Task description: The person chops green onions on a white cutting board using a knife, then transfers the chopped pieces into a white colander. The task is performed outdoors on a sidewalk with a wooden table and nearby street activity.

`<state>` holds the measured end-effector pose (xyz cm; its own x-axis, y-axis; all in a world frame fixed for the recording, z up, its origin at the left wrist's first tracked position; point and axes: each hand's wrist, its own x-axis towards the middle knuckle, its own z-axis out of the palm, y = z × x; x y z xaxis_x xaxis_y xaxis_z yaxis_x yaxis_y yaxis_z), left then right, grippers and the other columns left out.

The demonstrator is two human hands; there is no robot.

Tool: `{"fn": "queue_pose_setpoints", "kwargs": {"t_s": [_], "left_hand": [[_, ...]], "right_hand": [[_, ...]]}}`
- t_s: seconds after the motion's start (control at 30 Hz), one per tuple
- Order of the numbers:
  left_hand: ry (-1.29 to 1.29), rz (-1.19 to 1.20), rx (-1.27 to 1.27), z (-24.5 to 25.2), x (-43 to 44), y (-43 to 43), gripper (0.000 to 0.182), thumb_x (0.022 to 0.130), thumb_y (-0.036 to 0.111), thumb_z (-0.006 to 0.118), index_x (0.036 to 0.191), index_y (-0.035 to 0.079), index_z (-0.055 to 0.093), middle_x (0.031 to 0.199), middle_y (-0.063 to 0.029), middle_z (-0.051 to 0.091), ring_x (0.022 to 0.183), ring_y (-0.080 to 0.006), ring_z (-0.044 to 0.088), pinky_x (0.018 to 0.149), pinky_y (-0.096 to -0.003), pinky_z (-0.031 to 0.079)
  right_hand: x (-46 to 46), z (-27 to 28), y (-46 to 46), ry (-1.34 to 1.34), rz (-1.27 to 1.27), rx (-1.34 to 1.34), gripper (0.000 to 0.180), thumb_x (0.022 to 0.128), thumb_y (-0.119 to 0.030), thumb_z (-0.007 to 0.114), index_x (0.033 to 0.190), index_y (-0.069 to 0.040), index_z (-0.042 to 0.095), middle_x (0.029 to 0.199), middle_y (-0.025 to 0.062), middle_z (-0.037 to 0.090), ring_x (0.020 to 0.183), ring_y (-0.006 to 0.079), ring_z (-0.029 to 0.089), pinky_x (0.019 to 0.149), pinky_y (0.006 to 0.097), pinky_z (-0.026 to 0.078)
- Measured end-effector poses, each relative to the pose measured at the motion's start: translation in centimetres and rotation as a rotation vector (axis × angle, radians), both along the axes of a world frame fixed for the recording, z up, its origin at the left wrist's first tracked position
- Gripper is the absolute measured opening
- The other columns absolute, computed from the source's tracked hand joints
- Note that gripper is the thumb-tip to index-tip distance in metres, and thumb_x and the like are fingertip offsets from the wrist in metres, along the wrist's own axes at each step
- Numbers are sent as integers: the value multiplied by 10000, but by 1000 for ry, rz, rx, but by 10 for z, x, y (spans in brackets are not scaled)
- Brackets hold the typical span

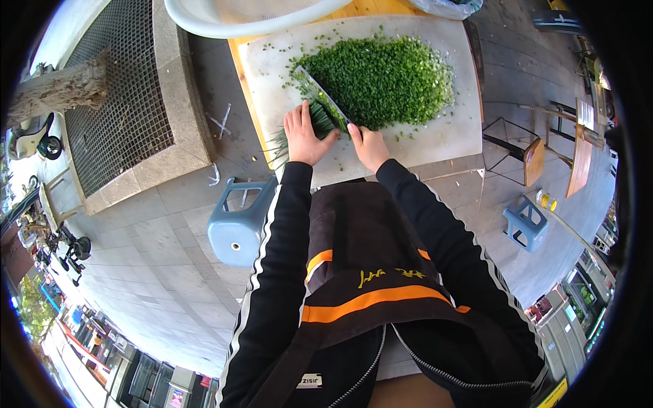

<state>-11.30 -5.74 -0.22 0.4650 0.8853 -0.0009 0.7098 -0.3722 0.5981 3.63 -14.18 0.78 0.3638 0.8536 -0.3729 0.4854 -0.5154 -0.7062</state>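
Note:
My right hand [368, 147] grips the handle of a kitchen knife [322, 94], whose blade slants up and left across the cutting board. My left hand [306, 133] presses down on a bundle of green scallions [320, 117], fingers spread over the stalks just left of the blade. Their thin tips stick out on the left of that hand. Finely chopped scallions [382, 81] lie in a wide heap to the right of the knife, with paler bits at the heap's right end. All of this rests on a white cutting board [270, 76].
The board lies on a wooden table [237, 56]. A pale round basket [255, 30] overhangs its far left, and a plastic bag [454, 9] sits far right. A blue stool [234, 239] stands by my left arm. Another blue stool [525, 224] and a wooden chair [533, 162] are right.

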Motion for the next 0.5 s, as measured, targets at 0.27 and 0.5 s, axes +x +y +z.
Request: {"fn": "queue_pose_setpoints", "kwargs": {"t_s": [0.27,0.5], "left_hand": [[53,-6,-49,-5,9,-2,979,522,167,787,1336,-49,288,1240,-182,387,1144,-370,358,1007,-461,269],[32,3,-12,-16,24,-4,929,561,117,744,1349,-40,278,1247,-189,383,1158,-376,348,1009,-468,256]], "right_hand": [[-2,3,-20,-112,-36,-7,504,922,-468,433,776,-5,567,632,245,581,626,446,562,572,521,439],[8,4,-35,-236,-37,-80,500,918,-473,442,756,-15,562,620,238,581,608,441,563,556,515,441]]}}
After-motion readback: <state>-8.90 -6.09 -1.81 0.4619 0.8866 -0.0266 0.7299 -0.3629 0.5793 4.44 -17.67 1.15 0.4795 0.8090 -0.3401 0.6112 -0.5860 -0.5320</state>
